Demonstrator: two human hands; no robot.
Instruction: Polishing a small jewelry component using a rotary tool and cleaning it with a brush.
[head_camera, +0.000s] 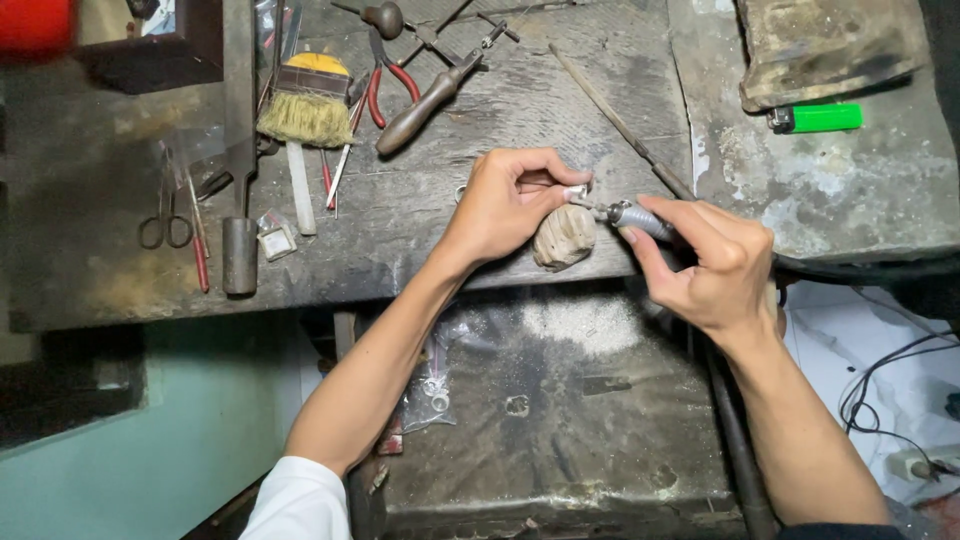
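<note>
My left hand (505, 205) pinched a small silver piece (576, 192). My right hand (715, 265) gripped a rotary handpiece (640, 219). A green lighter (818, 118) lay far right.

The left arm (370, 370) wore a white sleeve pushed above the elbow; the right arm (800, 420) showed a dark sleeve edge.

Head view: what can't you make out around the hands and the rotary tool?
- Small shiny piece pinched in the left hand: mostly covered by the fingertips, too small to tell its shape.
- Tip of the rotary handpiece: too small to see the bit.
- Handpiece body: hidden under the right hand.
- Wooden bench peg: top covered by the left hand.
- Red thing top left: cut by the frame edge.
</note>
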